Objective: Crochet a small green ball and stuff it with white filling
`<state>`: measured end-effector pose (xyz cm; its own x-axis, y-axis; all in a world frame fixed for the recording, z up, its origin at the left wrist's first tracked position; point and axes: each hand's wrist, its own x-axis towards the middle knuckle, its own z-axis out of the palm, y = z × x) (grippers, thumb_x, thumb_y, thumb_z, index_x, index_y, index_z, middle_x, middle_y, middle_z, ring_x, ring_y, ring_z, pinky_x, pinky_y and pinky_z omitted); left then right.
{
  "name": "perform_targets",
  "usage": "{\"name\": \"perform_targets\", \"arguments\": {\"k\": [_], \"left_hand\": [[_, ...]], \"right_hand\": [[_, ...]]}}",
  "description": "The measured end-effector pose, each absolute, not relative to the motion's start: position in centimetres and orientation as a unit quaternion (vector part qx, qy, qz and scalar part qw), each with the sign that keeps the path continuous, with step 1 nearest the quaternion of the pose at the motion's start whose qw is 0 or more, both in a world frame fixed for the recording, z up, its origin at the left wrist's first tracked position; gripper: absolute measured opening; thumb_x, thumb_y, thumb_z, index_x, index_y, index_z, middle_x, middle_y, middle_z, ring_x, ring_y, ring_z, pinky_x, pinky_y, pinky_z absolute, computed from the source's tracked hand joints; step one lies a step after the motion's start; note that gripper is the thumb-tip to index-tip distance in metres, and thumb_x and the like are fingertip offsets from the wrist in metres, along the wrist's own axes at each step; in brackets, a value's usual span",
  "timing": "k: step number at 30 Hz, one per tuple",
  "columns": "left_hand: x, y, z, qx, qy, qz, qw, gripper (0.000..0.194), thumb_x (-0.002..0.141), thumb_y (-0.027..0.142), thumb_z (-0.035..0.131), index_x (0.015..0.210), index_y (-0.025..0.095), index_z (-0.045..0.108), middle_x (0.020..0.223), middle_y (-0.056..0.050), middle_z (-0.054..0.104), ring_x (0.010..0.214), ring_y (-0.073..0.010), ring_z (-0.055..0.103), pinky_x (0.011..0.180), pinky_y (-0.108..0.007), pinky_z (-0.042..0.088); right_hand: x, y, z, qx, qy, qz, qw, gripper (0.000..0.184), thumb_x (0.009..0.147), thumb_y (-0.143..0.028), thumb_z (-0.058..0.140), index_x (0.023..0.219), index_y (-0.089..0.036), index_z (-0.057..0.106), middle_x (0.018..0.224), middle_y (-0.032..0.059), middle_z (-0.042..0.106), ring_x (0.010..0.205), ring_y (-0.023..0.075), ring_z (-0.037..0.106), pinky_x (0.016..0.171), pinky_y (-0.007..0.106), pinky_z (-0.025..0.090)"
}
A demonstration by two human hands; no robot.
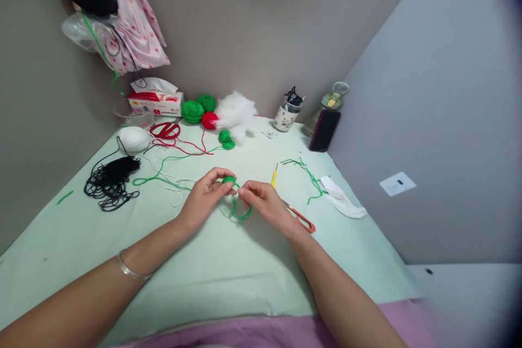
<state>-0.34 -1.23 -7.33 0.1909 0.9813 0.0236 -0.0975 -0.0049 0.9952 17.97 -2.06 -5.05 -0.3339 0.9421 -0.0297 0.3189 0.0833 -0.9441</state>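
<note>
In the middle of the table, my left hand [209, 191] is closed around a small green crocheted piece [229, 179], only part of which shows between the fingers. Beside it, my right hand [263, 199] pinches green yarn [238, 185] close to the piece. A loop of this yarn [243, 217] hangs below both hands. Under my right wrist lies an orange-handled tool [304, 219], partly covered. A yellow-handled crochet hook [274, 175] rests just beyond my right hand.
Black yarn [114, 176], a white yarn ball [134, 140], red scissors [165, 130] and a tissue box [157, 103] are at the left. White stuffing [236, 111] sits at the back. A phone [325, 130] leans against a bottle [314, 119]; green yarn scraps [312, 176] lie right.
</note>
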Motion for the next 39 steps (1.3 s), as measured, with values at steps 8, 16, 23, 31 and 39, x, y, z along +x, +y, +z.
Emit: {"name": "perform_targets", "arguments": {"k": [8,16,23,31,39], "left_hand": [[0.1,-1.6,-7.2,0.531,0.413,0.478,0.565,0.017,0.09,0.034,0.064,0.098,0.022,0.056,0.092,0.001,0.063,0.081,-0.0169,0.069,0.081,-0.032,0.051],[0.3,-1.9,-7.6,0.568,0.415,0.486,0.519,0.013,0.086,0.024,0.064,0.097,0.022,0.057,0.092,0.001,0.059,0.084,-0.0173,0.06,0.08,-0.032,0.047],[0.5,-1.5,-8.0,0.558,0.434,0.485,0.515,0.011,0.08,0.02,0.062,0.088,0.022,0.056,0.083,0.002,0.059,0.077,-0.0162,0.057,0.072,-0.03,0.045],[-0.4,-0.9,-7.3,0.557,0.41,0.443,0.571,0.02,0.084,0.034,0.067,0.097,0.02,0.063,0.088,-0.002,0.069,0.083,-0.0193,0.065,0.079,-0.033,0.051],[-2.3,0.4,-6.0,0.586,0.417,0.378,0.583,0.037,0.083,0.042,0.071,0.114,0.021,0.068,0.119,-0.012,0.072,0.099,-0.0271,0.074,0.087,-0.041,0.057]], "right_hand": [[17.7,-2.3,-3.7,-0.368,-0.53,0.601,0.471,0.026,0.089,-0.044,0.067,0.077,-0.021,0.06,0.097,0.0039,0.07,0.07,0.0134,0.061,0.068,0.029,0.049],[17.3,-2.2,-5.3,-0.494,-0.688,0.431,0.31,0.025,0.094,-0.037,0.055,0.078,-0.02,0.06,0.067,-0.0035,0.055,0.063,0.0125,0.047,0.062,0.026,0.035],[15.5,-4.4,-5.3,-0.529,-0.745,0.284,0.29,0.023,0.096,-0.026,0.045,0.077,-0.022,0.057,0.063,-0.0031,0.048,0.058,0.014,0.039,0.061,0.029,0.028],[16.1,-2.7,-6.0,-0.524,-0.598,0.494,0.35,0.019,0.082,-0.039,0.065,0.075,-0.021,0.062,0.059,-0.0058,0.045,0.057,0.0121,0.035,0.056,0.026,0.024],[17.9,-0.9,-6.7,-0.508,-0.529,0.571,0.369,0.03,0.076,-0.048,0.068,0.07,-0.02,0.058,0.051,-0.0096,0.034,0.049,0.0084,0.026,0.051,0.025,0.022]]}}
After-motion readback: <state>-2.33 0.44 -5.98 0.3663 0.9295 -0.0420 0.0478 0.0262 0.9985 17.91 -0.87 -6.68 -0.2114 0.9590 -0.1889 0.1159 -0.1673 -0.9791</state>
